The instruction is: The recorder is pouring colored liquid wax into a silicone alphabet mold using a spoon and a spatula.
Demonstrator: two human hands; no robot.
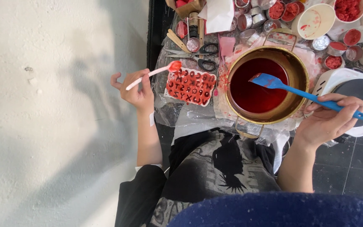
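Observation:
My left hand (135,90) holds a small white spoon (156,72) whose bowl carries red liquid, just left of a white letter-shaped mould tray (190,87) filled with red. My right hand (330,120) grips the handle of a blue spatula (293,89); its blade rests inside a brass pot (297,69) holding deep red liquid. The pot stands to the right of the mould tray, on crumpled clear plastic sheeting.
Black-handled scissors (200,56) lie behind the tray. Several small tins and cups of red material (333,62) crowd the far side. A white hot plate (356,94) with a dark top sits at the right. A pale wall fills the left.

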